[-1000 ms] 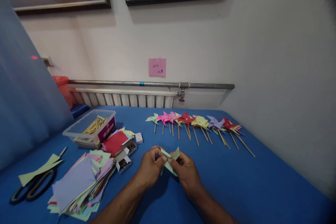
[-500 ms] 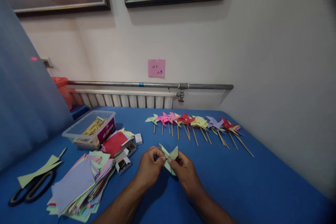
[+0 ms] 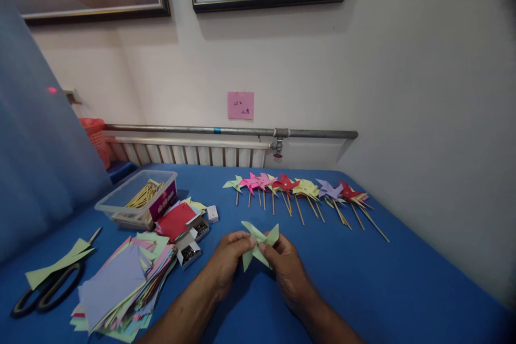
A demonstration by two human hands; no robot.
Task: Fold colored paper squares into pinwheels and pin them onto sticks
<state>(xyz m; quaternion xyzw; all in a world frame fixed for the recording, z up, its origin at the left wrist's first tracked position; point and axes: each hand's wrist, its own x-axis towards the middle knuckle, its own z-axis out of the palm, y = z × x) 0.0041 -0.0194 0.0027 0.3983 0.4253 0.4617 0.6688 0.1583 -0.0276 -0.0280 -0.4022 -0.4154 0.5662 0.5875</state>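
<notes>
"How do the fingers stand?"
"Closed, on both hands. The left hand [image 3: 229, 259] pinches one side of a single pale green pinwheel [image 3: 259, 248] between thumb and fingers. The right hand [image 3: 291, 270] grips the opposite side, its thumb laid on top near the middle. The pinwheel is between the two hands, just above the blue counter [image 3: 363, 293]."

"What else is close by?"
"One pair of scissors [image 3: 60, 290] at the left, with cut green paper [image 3: 60, 264] lying across it. Beside that is one pile of coloured paper [image 3: 113, 282], lavender uppermost, too many sheets to count."

"And past the pile?"
"Two small open boxes [image 3: 189, 253] with dark, shiny bits inside, next to some red paper [image 3: 176, 221]. Just beyond is one small white box [image 3: 212, 214], its print too small to read. Then one clear tub [image 3: 110, 205] of thin sticks [image 3: 145, 193], with a purple label [image 3: 164, 202] whose white characters are blurred."

"Farther back?"
"Seven paper pinwheels [image 3: 305, 188] show plainly: one green, two pink, two red, one yellow, one lavender. Others peek out behind, so I can't give a total."

"Any writing on the wall?"
"One pink note [image 3: 241, 105]. The top line looks like 252; the characters below I can't make out."
</notes>
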